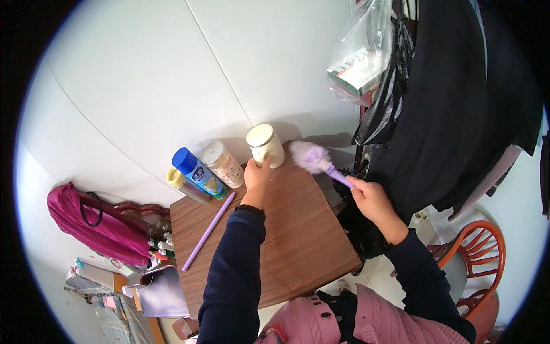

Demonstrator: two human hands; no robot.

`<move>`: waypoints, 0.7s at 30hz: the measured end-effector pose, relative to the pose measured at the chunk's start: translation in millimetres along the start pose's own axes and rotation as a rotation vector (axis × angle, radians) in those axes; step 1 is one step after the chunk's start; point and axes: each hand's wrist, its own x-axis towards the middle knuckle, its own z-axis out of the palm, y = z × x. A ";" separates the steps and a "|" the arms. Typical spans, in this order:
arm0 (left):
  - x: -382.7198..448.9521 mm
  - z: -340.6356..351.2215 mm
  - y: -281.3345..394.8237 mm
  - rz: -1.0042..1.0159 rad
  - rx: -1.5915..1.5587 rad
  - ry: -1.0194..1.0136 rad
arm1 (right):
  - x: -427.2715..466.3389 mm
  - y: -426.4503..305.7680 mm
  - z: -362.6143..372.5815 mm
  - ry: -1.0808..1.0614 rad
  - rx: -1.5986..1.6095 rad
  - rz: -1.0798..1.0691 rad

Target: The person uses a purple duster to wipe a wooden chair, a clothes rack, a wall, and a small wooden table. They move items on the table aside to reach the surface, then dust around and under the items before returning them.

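My left hand [257, 175] grips a cream lidded cup [275, 154] near the back edge of a small brown wooden table [296, 232]. Its thumb presses on the cup's side, and the other fingers are partly hidden. In my right hand [373, 198] is the purple handle of a fluffy duster [313, 158]. The duster's pale head is off the table's back right edge, to the right of the cup. A purple rod [209, 232] lies slantwise on the table, left of my left forearm. Left of the cup stand a clear lidded jar [223, 165], a blue spray can [201, 174] and a yellow-topped bottle [187, 185].
A white wall [172, 86] rises behind the table. Black clothing [447, 107] and a clear plastic bag [359, 64] hang at the right. An orange-red wooden chair [500, 245] stands at lower right. Magenta cloth [101, 228] hangs at the left.
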 end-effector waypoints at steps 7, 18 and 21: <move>-14.9 -7.5 3.2 -0.039 -0.085 -0.080 | -38.7 19.3 -0.6 0.031 -0.165 0.183; -137.7 -38.9 41.3 -0.189 -0.284 -0.353 | -109.0 40.5 -27.1 0.025 0.077 0.270; -187.6 -28.4 52.2 -0.293 -0.279 -0.485 | -116.0 50.2 -27.1 -0.169 0.127 0.170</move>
